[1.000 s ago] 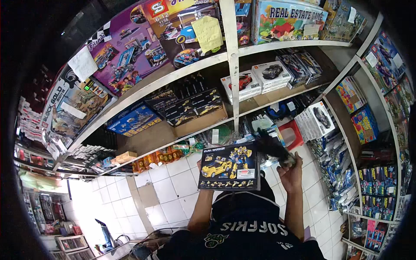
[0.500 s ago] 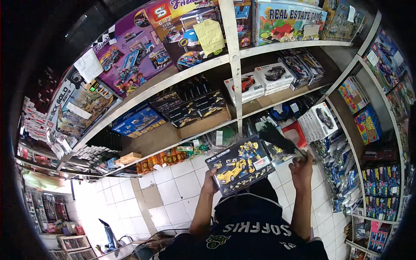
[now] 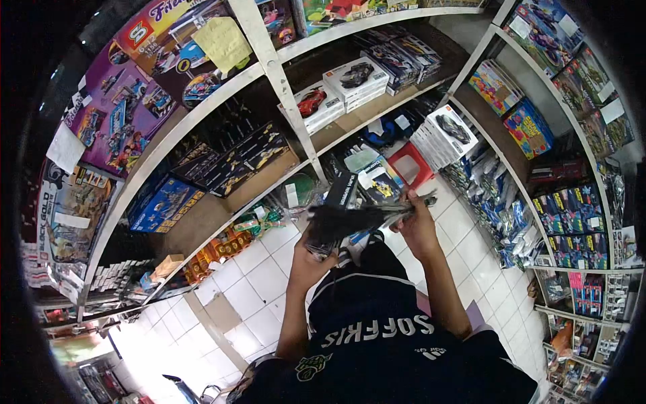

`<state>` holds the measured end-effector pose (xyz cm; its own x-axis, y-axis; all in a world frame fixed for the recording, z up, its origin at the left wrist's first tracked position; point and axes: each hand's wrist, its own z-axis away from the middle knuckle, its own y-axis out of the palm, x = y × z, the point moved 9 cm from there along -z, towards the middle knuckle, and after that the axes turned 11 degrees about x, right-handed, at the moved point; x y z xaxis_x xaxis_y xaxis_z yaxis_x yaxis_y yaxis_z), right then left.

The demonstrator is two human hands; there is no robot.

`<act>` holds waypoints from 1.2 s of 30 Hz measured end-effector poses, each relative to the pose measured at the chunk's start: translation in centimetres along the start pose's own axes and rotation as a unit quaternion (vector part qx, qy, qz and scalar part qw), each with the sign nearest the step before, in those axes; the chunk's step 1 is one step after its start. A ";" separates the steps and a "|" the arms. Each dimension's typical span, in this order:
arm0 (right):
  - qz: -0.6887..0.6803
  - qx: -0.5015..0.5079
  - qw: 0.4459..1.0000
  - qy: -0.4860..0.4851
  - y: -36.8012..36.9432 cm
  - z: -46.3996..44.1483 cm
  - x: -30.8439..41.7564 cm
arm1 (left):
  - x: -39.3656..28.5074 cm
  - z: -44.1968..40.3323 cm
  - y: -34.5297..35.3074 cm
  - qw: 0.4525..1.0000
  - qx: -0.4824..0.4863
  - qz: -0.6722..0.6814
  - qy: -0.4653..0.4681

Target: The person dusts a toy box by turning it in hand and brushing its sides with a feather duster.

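Note:
My right hand is closed around the handle end of a dark feather duster. The duster's feathers lie across the Vajra Warrior box, which is tilted so that a narrow black side with lettering shows. My left hand grips the near left end of this box, its fingers partly hidden by the feathers. Just beyond, a box with a yellow picture sits beside a red frame-like item.
White shelving curves across the front, holding car boxes, dark boxes and a blue box. Bagged goods hang at the right. White floor tiles show below the shelves.
The view has turned to the right. The box has tipped from showing its picture face to showing a narrow side, and the duster has moved left across it.

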<state>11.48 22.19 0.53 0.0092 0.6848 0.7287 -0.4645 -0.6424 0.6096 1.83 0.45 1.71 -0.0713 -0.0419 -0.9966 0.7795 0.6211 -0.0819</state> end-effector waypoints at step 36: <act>-0.055 -0.198 0.977 -0.050 -14.7 6.5 -0.7 | 6.5 -2.7 11.9 0.921 0.349 -0.100 -0.139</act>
<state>24.05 28.91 -6.86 0.1555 0.6918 0.7052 -0.7624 -0.3699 0.5310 8.94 9.71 -5.74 -0.1703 -0.3608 -0.9169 0.9853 -0.0718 -0.1548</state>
